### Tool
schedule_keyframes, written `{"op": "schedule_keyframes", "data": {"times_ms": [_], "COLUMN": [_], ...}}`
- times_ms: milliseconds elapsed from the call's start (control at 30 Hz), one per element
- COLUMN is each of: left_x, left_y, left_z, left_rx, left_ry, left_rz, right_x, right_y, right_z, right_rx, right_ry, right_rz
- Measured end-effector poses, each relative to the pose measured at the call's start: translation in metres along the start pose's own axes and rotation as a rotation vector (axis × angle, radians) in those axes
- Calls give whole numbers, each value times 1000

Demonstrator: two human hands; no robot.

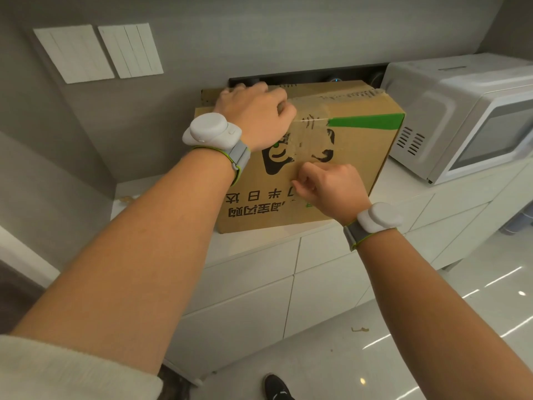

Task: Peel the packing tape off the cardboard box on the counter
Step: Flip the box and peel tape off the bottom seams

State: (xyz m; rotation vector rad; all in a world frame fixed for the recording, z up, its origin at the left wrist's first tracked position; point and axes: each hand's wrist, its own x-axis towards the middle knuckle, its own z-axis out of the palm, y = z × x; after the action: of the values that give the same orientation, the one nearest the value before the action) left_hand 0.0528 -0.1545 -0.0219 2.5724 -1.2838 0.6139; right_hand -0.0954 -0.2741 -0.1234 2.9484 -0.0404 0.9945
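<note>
Grip work is split between two bare hands on the cardboard box (340, 174), which stands on the white worktop (259, 241) just left of a microwave (461, 116), its printed front face turned toward the person. On the left hand (253, 116), that grip is curled into a loose fist at the box's upper front edge; whether it pinches a tape end or merely steadies the box cannot be told, because the fingertips are turned away. On the right hand (328, 186), it is closed to a pinch low on the front face, thumb and forefinger meeting against the cardboard at the lower end of the packing tape (311, 140).

By my reading, the step in hand is starting the peel: picking up an edge of the clear strip that runs down over the top edge onto the front. Nothing lifted shows between the fingers, so the tape appears to be still stuck down. The next move calls for getting a nail under the end, then pulling upward at a shallow angle while the other hand holds the box from sliding.

Clear tape over brown card and print is hard to trace. The box's left flap is partly behind the left hand, and its rear is out of sight. A dark slot (302, 77) in the wall behind shows little.
</note>
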Motion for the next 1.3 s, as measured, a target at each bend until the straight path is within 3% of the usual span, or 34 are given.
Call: {"op": "schedule_keyframes", "data": {"times_ms": [267,433,567,767,1100,1300], "left_x": [-1,-1,0,-1,1,1], "left_y": [1,1,0,0,-1,-1], "left_z": [-2,-2,-1,-1,0,1], "left_rx": [-5,-5,-1,-9,-2,-1], "left_ry": [-15,-20,-15,-13,-13,-2], "left_rz": [-4,-6,-4,1,-4,16], "right_x": [6,1,0,2,-4,-18], "right_y": [1,0,1,1,2,-2], "right_z": [2,2,2,6,14,29], "right_rx": [-71,-18,-24,-38,46,150], "right_ry": [-53,40,-53,-31,97,321], "right_rz": [-31,-6,2,8,14,105]}}
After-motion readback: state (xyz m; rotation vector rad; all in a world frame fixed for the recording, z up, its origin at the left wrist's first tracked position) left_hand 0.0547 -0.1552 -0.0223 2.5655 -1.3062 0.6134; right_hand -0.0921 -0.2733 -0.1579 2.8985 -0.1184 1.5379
